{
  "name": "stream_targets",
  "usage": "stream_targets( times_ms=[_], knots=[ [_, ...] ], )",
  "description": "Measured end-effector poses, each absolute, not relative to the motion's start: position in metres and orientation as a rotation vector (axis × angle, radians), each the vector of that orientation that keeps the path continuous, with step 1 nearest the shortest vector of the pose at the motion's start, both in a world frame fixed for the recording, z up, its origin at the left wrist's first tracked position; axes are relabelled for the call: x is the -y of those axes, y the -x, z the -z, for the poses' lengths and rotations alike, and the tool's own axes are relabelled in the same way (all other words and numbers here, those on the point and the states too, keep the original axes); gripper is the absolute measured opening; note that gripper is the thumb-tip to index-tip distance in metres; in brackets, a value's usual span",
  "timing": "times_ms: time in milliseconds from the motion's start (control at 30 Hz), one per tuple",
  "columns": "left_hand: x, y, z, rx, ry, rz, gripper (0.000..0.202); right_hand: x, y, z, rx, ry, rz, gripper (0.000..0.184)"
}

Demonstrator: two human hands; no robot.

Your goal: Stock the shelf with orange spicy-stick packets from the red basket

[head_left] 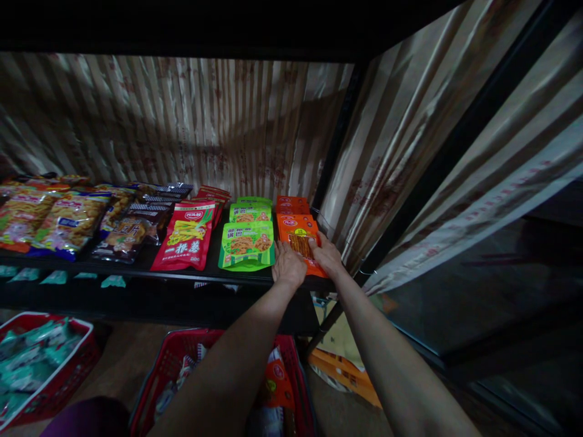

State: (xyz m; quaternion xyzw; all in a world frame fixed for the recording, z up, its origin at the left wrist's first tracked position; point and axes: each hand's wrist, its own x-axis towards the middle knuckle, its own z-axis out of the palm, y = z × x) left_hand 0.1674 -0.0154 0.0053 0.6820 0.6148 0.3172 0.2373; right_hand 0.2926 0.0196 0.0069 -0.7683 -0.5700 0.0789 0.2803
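Both my hands rest on a stack of orange snack packets (298, 233) at the right end of a black shelf (150, 271). My left hand (288, 265) lies on the packets' left front corner with the fingers curled over the edge. My right hand (326, 255) holds the right front edge, thumb on top of the packet. More orange packets (291, 204) lie behind the front one. Green packets (246, 244) lie directly to the left of my left hand.
Red packets (187, 235), dark packets (132, 233) and yellow bags (68, 223) fill the shelf leftwards. A striped curtain (204, 121) hangs behind. Two red baskets (291, 370) (48, 394) with goods stand on the floor below. A black upright post (334, 152) stands right of the packets.
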Motion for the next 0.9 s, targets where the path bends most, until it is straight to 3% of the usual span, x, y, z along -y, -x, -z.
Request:
stream_targets(
  times_ms=[167,400,600,767,900],
  knots=[
    [0.014,-0.167,-0.002,-1.677,-1.859,-0.916,0.06,-0.022,-0.296,-0.007,1.539,1.994,-0.21,0.057],
    [0.018,-0.16,0.004,-1.564,-2.078,-1.11,0.054,0.018,-0.267,-0.01,1.708,1.647,0.138,0.045],
    [0.044,-0.136,0.02,-1.017,-2.488,-1.228,0.041,0.12,-0.206,0.013,1.466,1.296,0.104,0.035],
    [0.125,-0.094,0.102,-0.941,-2.308,-1.125,0.031,0.154,-0.2,0.06,1.223,1.413,-0.016,0.029],
    [0.176,-0.058,0.186,-1.207,-1.877,-0.871,0.016,0.155,-0.197,0.11,1.656,1.61,-0.581,0.029]
  ],
)
